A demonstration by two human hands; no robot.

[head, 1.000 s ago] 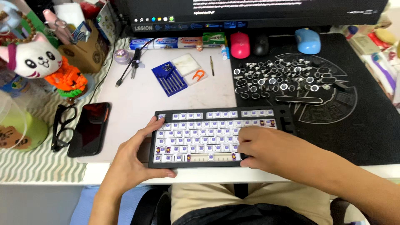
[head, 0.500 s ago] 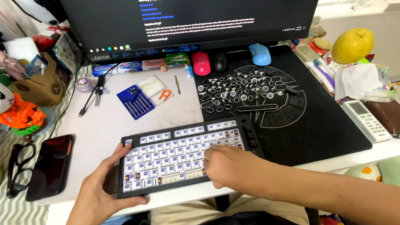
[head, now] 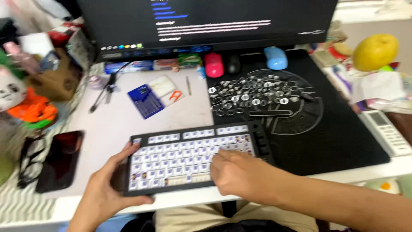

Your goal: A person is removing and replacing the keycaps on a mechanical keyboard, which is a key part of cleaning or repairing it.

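A black keyboard (head: pixel 189 154) with white and pale purple keycaps lies at the near edge of the white desk (head: pixel 116 129). My left hand (head: pixel 105 189) grips its left end, fingers along the side and thumb under the front corner. My right hand (head: pixel 240 176) rests palm-down over the keyboard's right half, fingers curled on the keys, hiding that part. Whether a keycap sits under those fingers is not visible. Several loose keycaps (head: pixel 253 94) are spread on the black desk mat (head: pixel 334 129) beyond the keyboard.
A dark monitor (head: pixel 206 21) stands at the back. In front of it are a pink mouse (head: pixel 213 65), a blue mouse (head: pixel 275 58) and a blue tool case (head: pixel 145 101). A phone (head: pixel 60 160) lies left; a remote (head: pixel 386 133) and yellow fruit (head: pixel 375 51) lie right.
The view has swung right and slightly down, revealing the fruit and remote. The keyboard has tilted a little clockwise. Both hands stay on the keyboard in the same places.
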